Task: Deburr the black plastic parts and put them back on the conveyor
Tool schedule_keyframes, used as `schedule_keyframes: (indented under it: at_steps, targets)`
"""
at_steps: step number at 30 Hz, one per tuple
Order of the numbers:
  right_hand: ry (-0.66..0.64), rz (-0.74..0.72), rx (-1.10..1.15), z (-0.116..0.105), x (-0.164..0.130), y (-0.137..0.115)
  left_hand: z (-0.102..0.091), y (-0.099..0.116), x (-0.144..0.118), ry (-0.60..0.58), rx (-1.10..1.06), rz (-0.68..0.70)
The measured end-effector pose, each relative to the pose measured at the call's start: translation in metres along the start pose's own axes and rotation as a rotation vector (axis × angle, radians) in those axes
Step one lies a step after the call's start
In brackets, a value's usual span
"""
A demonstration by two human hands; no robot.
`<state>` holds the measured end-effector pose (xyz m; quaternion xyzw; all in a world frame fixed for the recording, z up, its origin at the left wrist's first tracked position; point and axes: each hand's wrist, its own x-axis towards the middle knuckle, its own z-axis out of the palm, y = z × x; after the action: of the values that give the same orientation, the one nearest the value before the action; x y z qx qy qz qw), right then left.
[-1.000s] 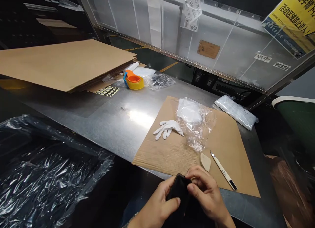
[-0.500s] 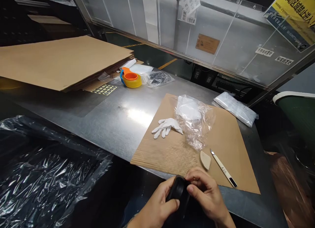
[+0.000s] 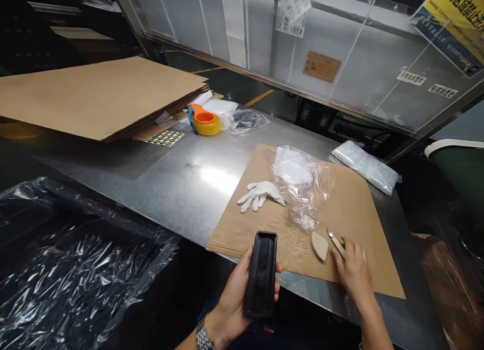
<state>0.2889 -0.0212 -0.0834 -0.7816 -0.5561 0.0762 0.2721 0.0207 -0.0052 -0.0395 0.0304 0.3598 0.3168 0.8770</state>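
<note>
My left hand (image 3: 236,294) holds a long black rubber-like part (image 3: 260,273) upright over the table's near edge. My right hand (image 3: 352,268) rests on the cardboard sheet (image 3: 351,209), its fingers closed over the white handle of a small craft knife (image 3: 334,240) whose blade tip points away. A beige wedge-shaped block (image 3: 319,245) lies just left of the knife. Farther up the sheet lie a white glove (image 3: 260,193) and a crumpled clear plastic bag (image 3: 302,181).
The steel table (image 3: 181,173) carries a stack of flat cardboard (image 3: 98,95) at far left, a sheet of round black stickers (image 3: 165,137), an orange-and-yellow tape dispenser (image 3: 204,122) and bagged items (image 3: 245,120). A white bagged pack (image 3: 366,166) lies right. Black plastic film (image 3: 75,269) fills the lower left.
My hands separated: the left lifted the black part up alone, and the right moved right onto the cardboard and closed on the craft knife.
</note>
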Motion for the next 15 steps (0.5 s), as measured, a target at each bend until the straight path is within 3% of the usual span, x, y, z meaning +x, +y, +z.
schedule_keyframes:
  at_steps: [4,8,10,13,15]
  targets:
    - [-0.017,0.025,-0.075,0.004,0.002,0.017,0.003,0.005,0.002,0.03,-0.121,0.095]
    - [-0.046,0.081,-0.031,-0.005,-0.02,-0.01,0.003,0.006,0.0,0.091,-0.145,0.183]
    - [-0.161,0.074,0.084,-0.01,-0.041,-0.039,0.003,0.007,-0.002,0.123,-0.133,0.227]
    - [-0.473,0.082,0.445,-0.01,-0.081,-0.087,0.002,0.007,-0.003,0.126,-0.132,0.273]
    - [-0.64,0.086,0.567,-0.006,-0.104,-0.111,0.002,0.007,-0.003,0.124,-0.146,0.29]
